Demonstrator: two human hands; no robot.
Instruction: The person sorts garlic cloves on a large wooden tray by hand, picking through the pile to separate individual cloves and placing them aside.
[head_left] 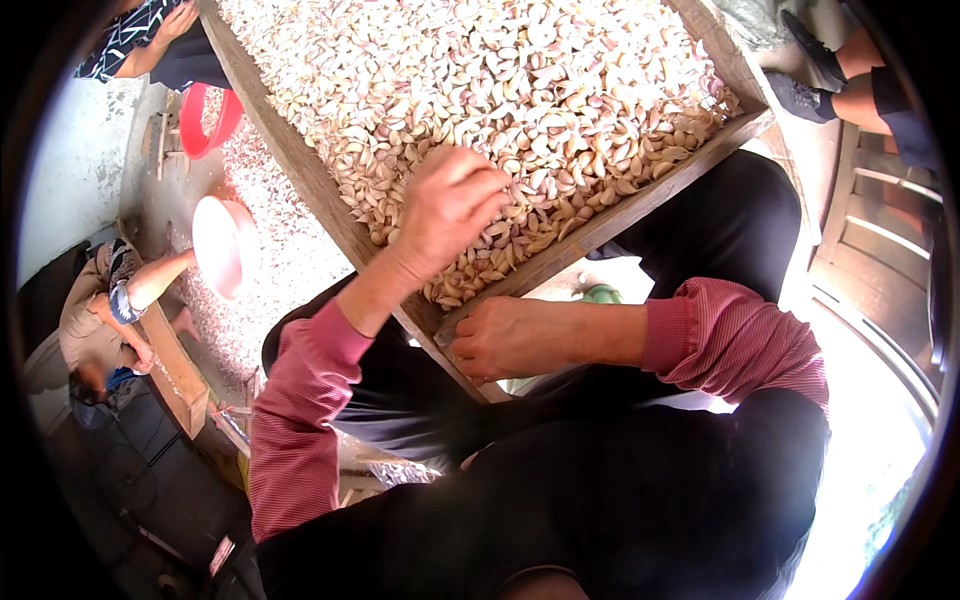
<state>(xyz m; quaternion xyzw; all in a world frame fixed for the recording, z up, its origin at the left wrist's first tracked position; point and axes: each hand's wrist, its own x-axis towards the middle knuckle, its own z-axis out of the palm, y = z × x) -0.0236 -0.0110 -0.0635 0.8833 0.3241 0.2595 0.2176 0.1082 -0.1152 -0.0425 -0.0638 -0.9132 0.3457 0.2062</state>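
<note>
A wooden tray (640,190) full of garlic cloves (480,90) lies in front of me, its near corner between my knees. Over the cloves by the near left side is my left hand (450,205), fingers curled and drawn together, their tips against the cloves; what they pinch, if anything, is hidden. My right hand (505,340) is closed at the tray's near corner, wrist bent inward. Its fingertips point down and away, so anything in them is out of sight.
To the left, a pink basin (224,245) and a red basin (208,120) stand by cloves or peelings spread over the floor. One person sits at far left near a wooden box (175,370); others are at the upper left and upper right. A wooden chair (880,220) is at right.
</note>
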